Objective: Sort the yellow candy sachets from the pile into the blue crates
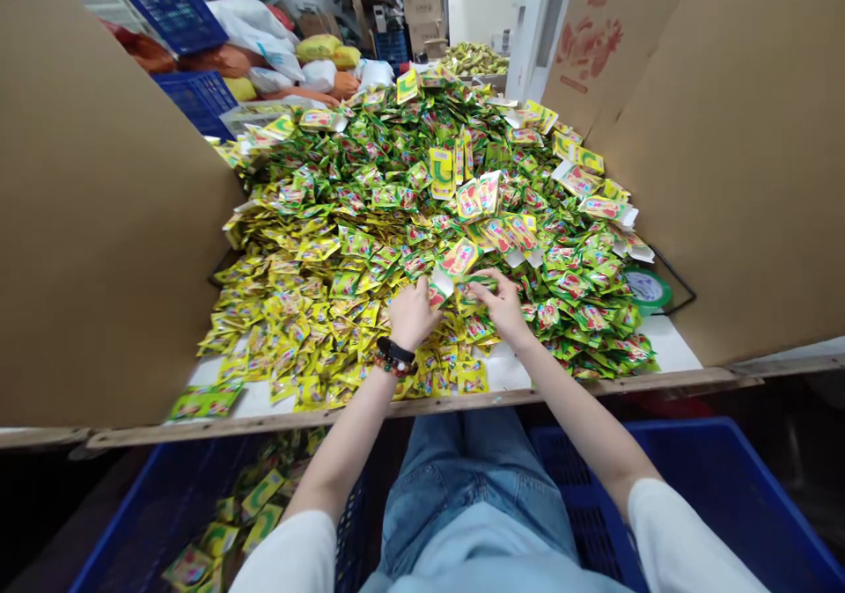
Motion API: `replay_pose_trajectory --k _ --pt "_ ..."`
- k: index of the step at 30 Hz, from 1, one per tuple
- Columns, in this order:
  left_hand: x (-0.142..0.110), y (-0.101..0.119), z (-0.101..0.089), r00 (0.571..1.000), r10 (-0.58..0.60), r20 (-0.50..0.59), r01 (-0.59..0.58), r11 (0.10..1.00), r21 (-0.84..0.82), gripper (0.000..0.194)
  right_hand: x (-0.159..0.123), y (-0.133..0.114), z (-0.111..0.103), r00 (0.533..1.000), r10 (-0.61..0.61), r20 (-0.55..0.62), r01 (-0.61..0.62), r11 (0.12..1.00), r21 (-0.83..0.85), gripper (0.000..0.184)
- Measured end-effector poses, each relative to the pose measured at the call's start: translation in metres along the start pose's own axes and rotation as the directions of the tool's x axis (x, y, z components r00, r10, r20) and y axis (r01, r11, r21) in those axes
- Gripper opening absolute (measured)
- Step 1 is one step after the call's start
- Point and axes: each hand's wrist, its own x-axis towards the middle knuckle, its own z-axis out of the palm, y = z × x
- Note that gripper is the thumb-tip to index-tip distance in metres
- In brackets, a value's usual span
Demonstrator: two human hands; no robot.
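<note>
While your left hand (413,313) grips the small, printed cardboard box (442,284), apparently to steady its white flap, your right hand (505,308) seems to pinch a shiny green packet (481,281) beside it, over the white counter (505,369).

Tall brown cardboard walls (112,223) (739,179) close off both side edges of the white tabletop (668,344), and a broad mound of shiny green and yellow foil packets (356,223) blocks the middle, highest toward the back edge. A hand could slip in low over bare patches along the front edge; by the right wall, a green tape roll (647,289) and thin black wire frame (687,294) obstruct.
</note>
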Motion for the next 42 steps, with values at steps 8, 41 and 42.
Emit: replay_pose_trajectory --k 8,41,42 --pt "-0.043 -0.023 0.005 0.999 -0.037 0.013 0.037 0.998 -0.048 0.050 0.023 0.024 0.021 0.996 0.000 -0.088 0.002 1.000 0.023 0.034" --pt "-0.141 0.019 0.105 0.907 -0.311 -0.283 0.009 0.688 -0.726 0.054 -0.106 0.013 0.012 0.832 -0.353 0.428 0.554 0.507 -0.660 0.032" --pt "-0.141 0.019 0.105 0.907 -0.306 -0.289 -0.005 0.678 -0.735 0.052 -0.110 0.012 0.013 0.836 -0.352 0.420 0.548 0.514 -0.660 0.032"
